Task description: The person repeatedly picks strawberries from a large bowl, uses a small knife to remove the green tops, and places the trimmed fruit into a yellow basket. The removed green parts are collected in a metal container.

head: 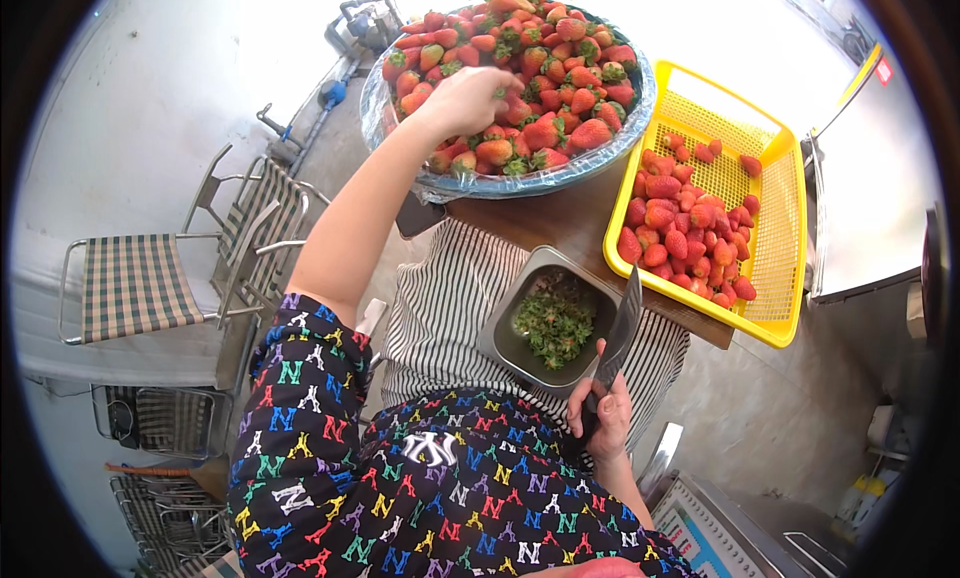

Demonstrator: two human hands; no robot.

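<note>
Over the heap of whole strawberries (545, 132), leaves still on, my left hand (474, 102) reaches in with bent fingers among the fruit. Whether it grips a berry is hidden by the fingers. The heap fills a large round basin (544, 186) lined with clear plastic. My right hand (606, 417) is shut on the handle of a knife (625, 319), its broad dark blade pointing up and away from me. Beside the blade, a rectangular metal container (496, 323) on my lap holds cut green strawberry tops (555, 327). Leafless strawberries (686, 233) lie in a yellow plastic basket (786, 154).
The basin and basket stand on a brown wooden table (536, 219). A dark phone-like object (418, 215) lies at its left edge. Metal-framed chairs with checked fabric (135, 285) stand left, near blue-valved pipes (330, 94). A spiral-bound calendar (697, 533) is at lower right.
</note>
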